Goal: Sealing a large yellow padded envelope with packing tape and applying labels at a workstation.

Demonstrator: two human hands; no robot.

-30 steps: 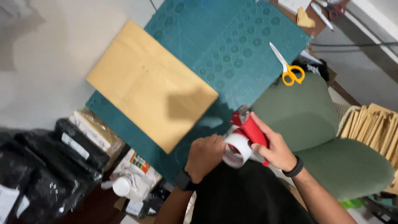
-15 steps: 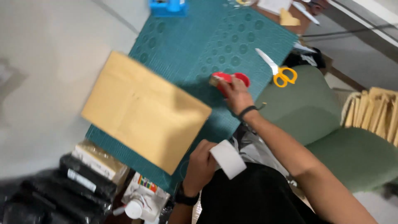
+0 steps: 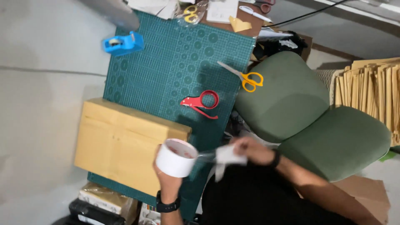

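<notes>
While left hand (image 3: 164,175) grips white tape roll (image 3: 177,157), right hand (image 3: 250,151) pinches glossy strip (image 3: 227,156).

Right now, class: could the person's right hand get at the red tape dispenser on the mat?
Probably yes, once freed. The right hand is pulling tape from the roll held by the left hand. The dispenser lies on bare mat, with nothing between.

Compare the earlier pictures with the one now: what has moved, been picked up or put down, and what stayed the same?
The red tape dispenser has left the right hand and lies on the green mat. That hand has come back and pulls a strip off the tape roll, which the left hand still holds. The brown envelope and yellow scissors stayed on the mat.
</notes>
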